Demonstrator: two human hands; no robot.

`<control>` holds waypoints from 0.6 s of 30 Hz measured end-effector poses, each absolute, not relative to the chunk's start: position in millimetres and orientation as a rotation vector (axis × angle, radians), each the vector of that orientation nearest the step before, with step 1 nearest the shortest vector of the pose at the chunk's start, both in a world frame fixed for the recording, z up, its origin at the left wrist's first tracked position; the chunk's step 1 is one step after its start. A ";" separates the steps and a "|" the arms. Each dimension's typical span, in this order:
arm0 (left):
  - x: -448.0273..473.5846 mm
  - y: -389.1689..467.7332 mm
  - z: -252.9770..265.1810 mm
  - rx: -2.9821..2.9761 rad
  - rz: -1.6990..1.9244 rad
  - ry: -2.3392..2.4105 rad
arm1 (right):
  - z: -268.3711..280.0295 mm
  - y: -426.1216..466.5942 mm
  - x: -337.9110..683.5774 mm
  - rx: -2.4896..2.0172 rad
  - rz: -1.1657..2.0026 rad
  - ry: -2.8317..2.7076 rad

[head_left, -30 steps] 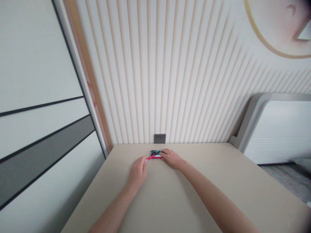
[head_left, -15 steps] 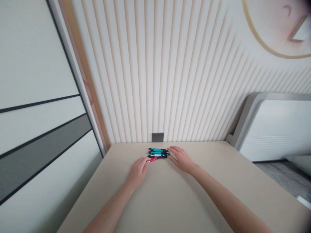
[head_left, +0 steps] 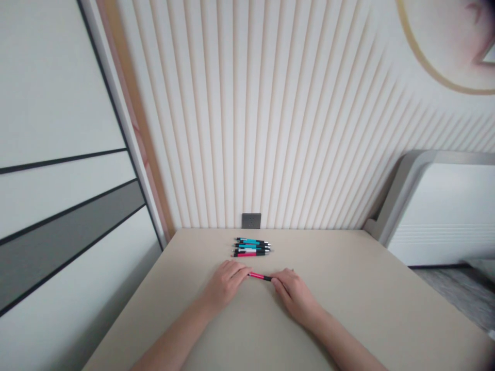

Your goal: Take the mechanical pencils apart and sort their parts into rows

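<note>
A red pen [head_left: 258, 276] with a black grip section lies between my two hands, in front of the other pens. My left hand [head_left: 227, 283] pinches its left end, and my right hand [head_left: 293, 294] has its fingers closed on the black right end. Just beyond, several pens [head_left: 251, 247] lie side by side in a bundle, blue ones at the back and a red one nearest me, their silver tips toward the right. Neither hand touches that bundle.
The beige table top [head_left: 332, 268] runs back to a ribbed white wall [head_left: 247, 113] with a dark socket [head_left: 251, 220] just above the table edge. A pale cabinet [head_left: 62, 216] stands at the left, and a grey-white headboard [head_left: 444, 206] is at the right.
Both hands have come back toward me, away from the bundle. One red pen has left the bundle and is now held between them at both ends.
</note>
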State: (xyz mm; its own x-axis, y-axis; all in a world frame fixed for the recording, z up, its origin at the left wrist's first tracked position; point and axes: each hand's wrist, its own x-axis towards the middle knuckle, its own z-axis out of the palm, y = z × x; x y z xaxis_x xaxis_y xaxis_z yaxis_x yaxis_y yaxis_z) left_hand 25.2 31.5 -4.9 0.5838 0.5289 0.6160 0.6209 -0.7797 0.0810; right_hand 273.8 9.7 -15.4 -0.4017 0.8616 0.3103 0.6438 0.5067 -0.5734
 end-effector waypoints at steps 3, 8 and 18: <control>24.0 30.7 -2.5 -2.737 -0.981 -0.994 | -21.5 11.9 272.8 -1.245 0.480 -2.154; 23.7 31.1 -0.9 -2.870 -0.934 -0.982 | -24.6 16.3 274.7 -1.221 0.368 -2.179; 34.9 23.5 2.5 -2.985 -1.172 -1.237 | -8.3 20.7 286.6 -1.102 -0.082 -2.277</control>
State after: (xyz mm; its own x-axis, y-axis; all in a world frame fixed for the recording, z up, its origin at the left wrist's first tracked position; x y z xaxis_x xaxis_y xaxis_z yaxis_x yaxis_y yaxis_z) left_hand 34.9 23.5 2.5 0.5193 0.7109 0.4743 0.5121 -0.7032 0.4932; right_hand 286.6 20.7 -8.3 -0.4746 0.6939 0.5416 0.7312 0.6533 -0.1963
